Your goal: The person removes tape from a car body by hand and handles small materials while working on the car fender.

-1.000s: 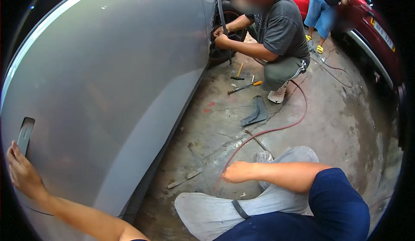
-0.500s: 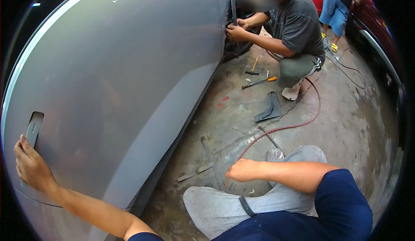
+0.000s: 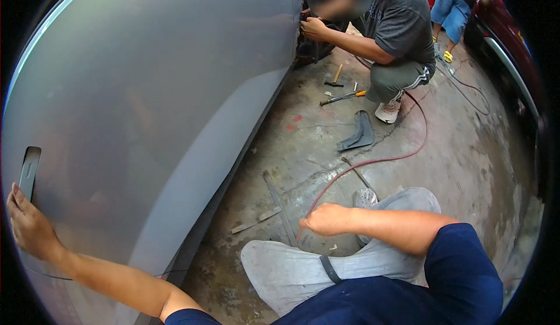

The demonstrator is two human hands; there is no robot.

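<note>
On the left stands a large grey car door panel, with a door handle set in a dark recess. My left hand is closed at the lower end of this handle, covering part of it. My right hand is closed in a fist above my grey-clad knee. A thin red hose runs along the floor and passes by the fingers of that fist; whether they grip it is hidden. Just left of the fist, flat metal strips lie crossed on the floor.
A co-worker squats ahead, hands at the panel's far edge. On the concrete lie a hammer, an orange-handled tool, a bent black trim piece and a metal bar. A dark red car stands right, near another person.
The view has shifted slightly, so the panel and floor items sit a little further left and higher. My hands keep their places. The co-worker's head is bent lower.
</note>
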